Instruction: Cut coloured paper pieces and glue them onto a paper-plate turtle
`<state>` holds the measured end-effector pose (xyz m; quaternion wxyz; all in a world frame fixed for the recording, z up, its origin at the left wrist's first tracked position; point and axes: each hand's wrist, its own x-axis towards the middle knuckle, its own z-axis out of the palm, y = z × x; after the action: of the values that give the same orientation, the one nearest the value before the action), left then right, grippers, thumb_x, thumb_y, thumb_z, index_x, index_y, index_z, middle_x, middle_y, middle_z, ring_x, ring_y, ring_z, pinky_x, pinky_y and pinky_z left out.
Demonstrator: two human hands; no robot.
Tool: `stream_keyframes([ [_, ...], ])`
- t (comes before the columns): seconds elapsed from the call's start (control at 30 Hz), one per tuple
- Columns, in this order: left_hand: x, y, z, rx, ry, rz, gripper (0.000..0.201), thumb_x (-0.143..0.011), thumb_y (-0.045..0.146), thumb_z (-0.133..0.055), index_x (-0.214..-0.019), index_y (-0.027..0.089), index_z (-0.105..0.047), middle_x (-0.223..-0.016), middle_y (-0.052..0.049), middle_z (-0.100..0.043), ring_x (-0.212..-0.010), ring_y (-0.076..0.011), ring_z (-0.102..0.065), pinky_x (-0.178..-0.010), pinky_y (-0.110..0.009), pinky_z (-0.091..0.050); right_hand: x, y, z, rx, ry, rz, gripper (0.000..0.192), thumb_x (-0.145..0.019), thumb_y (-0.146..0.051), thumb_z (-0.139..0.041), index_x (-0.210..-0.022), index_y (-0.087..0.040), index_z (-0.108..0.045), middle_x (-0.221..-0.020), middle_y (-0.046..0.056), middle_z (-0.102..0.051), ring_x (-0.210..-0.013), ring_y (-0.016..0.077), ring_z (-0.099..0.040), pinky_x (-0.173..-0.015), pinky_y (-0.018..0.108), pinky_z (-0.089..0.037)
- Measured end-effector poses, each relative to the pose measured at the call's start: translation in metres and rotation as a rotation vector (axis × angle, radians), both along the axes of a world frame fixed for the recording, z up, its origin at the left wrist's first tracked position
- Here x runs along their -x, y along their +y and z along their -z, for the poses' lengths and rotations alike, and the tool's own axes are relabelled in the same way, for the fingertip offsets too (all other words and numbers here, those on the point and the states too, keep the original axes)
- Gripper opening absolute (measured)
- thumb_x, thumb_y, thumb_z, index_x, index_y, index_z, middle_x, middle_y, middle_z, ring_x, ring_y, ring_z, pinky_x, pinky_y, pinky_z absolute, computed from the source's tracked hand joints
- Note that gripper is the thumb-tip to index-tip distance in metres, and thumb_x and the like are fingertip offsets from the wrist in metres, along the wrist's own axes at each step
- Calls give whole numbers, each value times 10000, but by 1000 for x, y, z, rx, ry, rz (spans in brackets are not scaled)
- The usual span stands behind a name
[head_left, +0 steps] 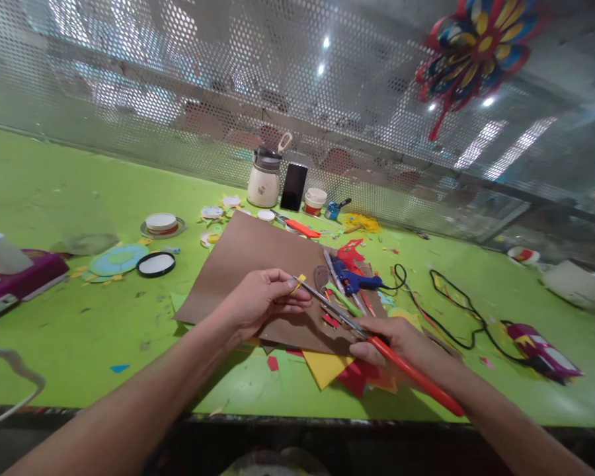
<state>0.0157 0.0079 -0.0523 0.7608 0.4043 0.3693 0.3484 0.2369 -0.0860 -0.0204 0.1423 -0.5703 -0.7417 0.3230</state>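
Note:
Between the thumb and fingers of my left hand (265,301) is a small piece of yellow paper (300,282). My right hand (391,337) grips a pair of scissors with long red handles (416,375), and the blade tips reach the yellow piece. Whether the blades are cutting into it, I cannot tell. Both hands are above a brown board (228,264) on the green table. Just beyond the scissors, a blue glue gun (352,279) lies at the board's right side, near red paper scraps (351,254).
Yellow paper sheets (326,367) stick out under the board's front edge. A black cord (456,297) runs right to a purple power strip (545,350). At the back stand a white jug (264,182), a phone (294,187) and a small tub (315,200). A blue paper disc (119,260) lies left.

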Motion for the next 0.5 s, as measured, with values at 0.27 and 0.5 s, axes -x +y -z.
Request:
stream_keyframes([
  [0.27, 0, 0, -1, 16, 8, -4, 106, -823, 84, -576, -724, 118, -563, -728, -151, -733, -655, -189, -707, -703, -327, -580, -2, 1, 4, -5, 7, 17, 505, -815, -459, -583, -1180, -121, -670, -844, 69, -694, -713, 197, -601, -600, 254, -472],
  [0.5, 1, 1, 0, 22, -3, -38, 127, -814, 88, -592, -708, 133, -539, -714, -138, -726, -684, -209, -712, -687, -333, -577, -9, 1, 10, -56, -139, 108, 442, -836, -504, -533, -1091, -177, -687, -820, 40, -702, -735, 218, -632, -631, 267, -463],
])
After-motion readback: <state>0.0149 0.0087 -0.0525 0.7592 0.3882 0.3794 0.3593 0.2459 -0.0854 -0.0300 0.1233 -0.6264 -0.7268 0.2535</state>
